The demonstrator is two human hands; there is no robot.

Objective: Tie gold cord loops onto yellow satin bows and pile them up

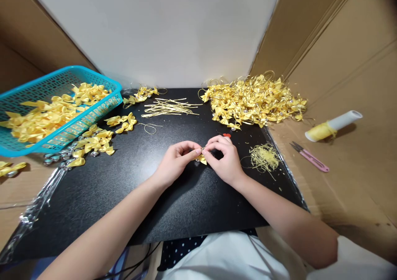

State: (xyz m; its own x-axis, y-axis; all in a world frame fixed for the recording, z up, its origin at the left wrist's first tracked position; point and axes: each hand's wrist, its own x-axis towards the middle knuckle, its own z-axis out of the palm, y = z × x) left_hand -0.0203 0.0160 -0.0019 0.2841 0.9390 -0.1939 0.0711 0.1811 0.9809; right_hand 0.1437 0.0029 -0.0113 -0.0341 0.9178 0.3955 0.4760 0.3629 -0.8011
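Near the middle of the black board [124,193], my left hand [178,161] and my right hand [225,158] meet fingertip to fingertip. Both pinch the top of a small yellow bow [202,159], which hangs just below the fingertips with a silver bell [197,160] beside it. The thumb and index finger of each hand are pressed together at the bow. Whatever fine cord lies between the fingertips is mostly hidden.
A teal basket [40,149] of yellow bows stands left, with bows and bells [94,153] beside it. Gold cords [170,107] lie behind my hands. Right are a heap of corded bows [254,102], thread scraps [264,158], pink snips [313,160] and a white tube [345,120].
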